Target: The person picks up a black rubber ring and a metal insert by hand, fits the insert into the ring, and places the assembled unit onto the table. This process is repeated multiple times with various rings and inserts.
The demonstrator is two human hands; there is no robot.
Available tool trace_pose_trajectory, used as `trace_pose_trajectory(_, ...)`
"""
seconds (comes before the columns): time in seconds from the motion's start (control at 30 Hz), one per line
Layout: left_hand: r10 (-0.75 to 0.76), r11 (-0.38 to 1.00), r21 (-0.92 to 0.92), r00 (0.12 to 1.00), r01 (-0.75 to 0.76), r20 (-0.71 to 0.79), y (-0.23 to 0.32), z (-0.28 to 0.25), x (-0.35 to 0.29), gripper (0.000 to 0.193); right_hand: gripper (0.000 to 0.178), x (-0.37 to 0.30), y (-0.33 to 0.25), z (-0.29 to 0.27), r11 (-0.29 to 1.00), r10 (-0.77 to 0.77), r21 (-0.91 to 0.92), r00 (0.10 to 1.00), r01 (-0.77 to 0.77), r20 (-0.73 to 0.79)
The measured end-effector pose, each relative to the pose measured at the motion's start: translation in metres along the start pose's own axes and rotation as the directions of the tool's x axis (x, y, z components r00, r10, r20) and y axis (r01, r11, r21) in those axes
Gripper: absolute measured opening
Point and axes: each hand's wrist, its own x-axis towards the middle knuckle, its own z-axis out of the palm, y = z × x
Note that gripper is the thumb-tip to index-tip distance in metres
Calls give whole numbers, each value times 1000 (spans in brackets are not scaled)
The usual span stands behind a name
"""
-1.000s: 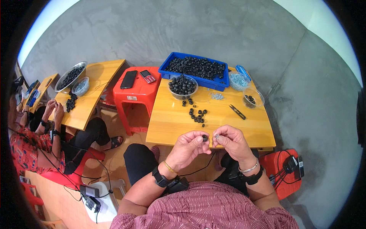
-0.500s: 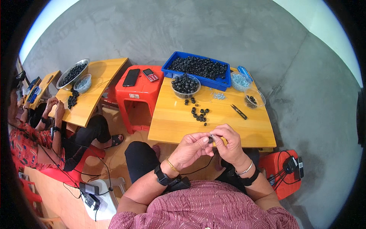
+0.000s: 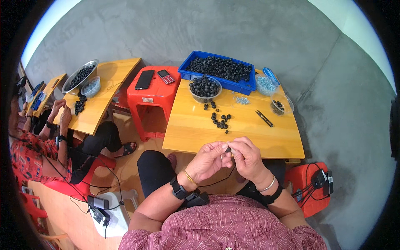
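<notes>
In the lower middle of the frame, the left hand held a small black piece in a narrow pinch of thumb and forefinger. The right hand met it there, its fingertips drawn close together at the piece; whether they gripped anything of their own could not be told, since the fingers hid it. Both hands were just off the near edge of the table, with the piece between them.

On the table, at the centre of the frame, lay a loose group of black parts. Above them stood a clear bowl heaped with more, and behind it a blue tray full of the same kind. Right of the bowl was a small scatter of silvery bits; farther right, a tub of pale blue bits, a clear dish with a few black parts, and dark snips lying aslant.

Upper left of centre, a red stool bore a black phone and a red phone. At far left, a co-worker's hands met over the edge of another table.
</notes>
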Motion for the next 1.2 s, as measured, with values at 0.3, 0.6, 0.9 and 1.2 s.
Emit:
trace_pose_trajectory(0.3, 41, 998, -36, 999, -42, -21, 1, -15, 3, 18, 13, -5, 27, -1, 879, 325, 348, 944, -325, 59)
trace_pose_trajectory(0.6, 38, 997, 73, 999, -37, -8, 1, -23, 4, 20, 11, -5, 32, -4, 903, 305, 282, 946, -324, 108)
trace_pose_trajectory(0.9, -11, 994, 112, 1000, 8, 27, 4, -18, 1, 18, 11, 12, 23, -4, 973, 71, 204, 981, -108, 180)
trace_pose_trajectory(1.2, 42, 992, 118, 998, -47, 43, -2, -22, 2, 21, 12, 12, 21, -5, 994, -7, 112, 994, -5, 110)
